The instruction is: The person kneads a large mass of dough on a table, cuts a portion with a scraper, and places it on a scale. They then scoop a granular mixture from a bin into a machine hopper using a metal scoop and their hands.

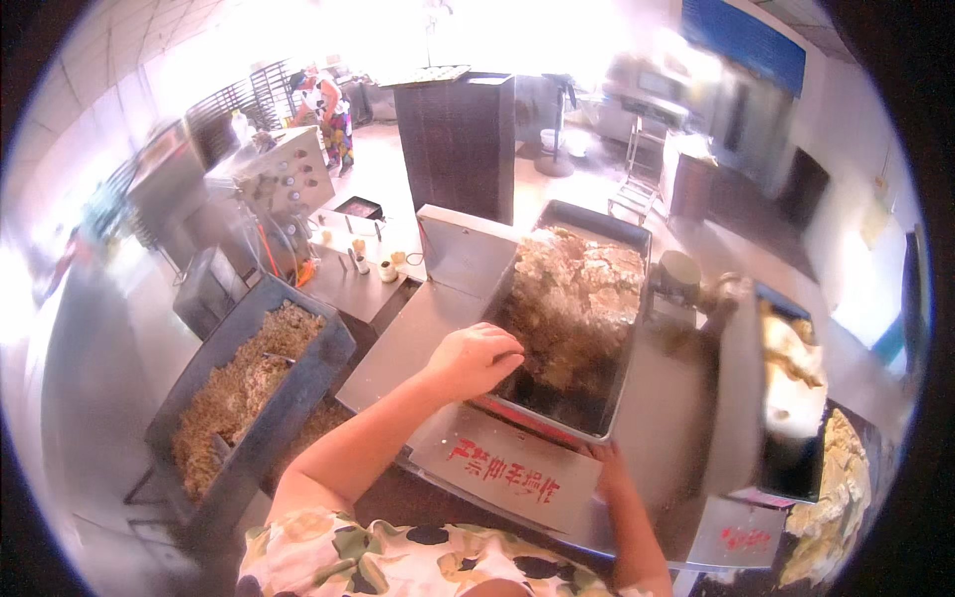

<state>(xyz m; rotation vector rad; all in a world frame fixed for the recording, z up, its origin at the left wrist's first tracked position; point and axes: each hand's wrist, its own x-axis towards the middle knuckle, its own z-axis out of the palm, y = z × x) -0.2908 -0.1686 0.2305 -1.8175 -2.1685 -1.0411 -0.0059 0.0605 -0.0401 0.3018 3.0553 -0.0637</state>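
Observation:
In front of me stands a metal hopper (pixel 619 393) with a dark inside, holding a heap of pale, crumbly dough-like mass (pixel 577 284). My left hand (pixel 476 360) is at its left side, above the rim, with the fingers curled in. Whether anything is between those fingers is hidden. Low at the hopper's front right corner is my right hand (pixel 612 473), beside the edge of a sloping metal panel (pixel 507 476) with red markings. Its fingers are mostly hidden there.
On the left, a blue-grey tub (pixel 333 343) holds brown crumbly material and what looks like a scoop (pixel 221 448). At right is a second hopper (pixel 736 388) with pale dough. Behind are a control box (pixel 284 174), a dark cabinet (pixel 456 144) and another person (pixel 326 109).

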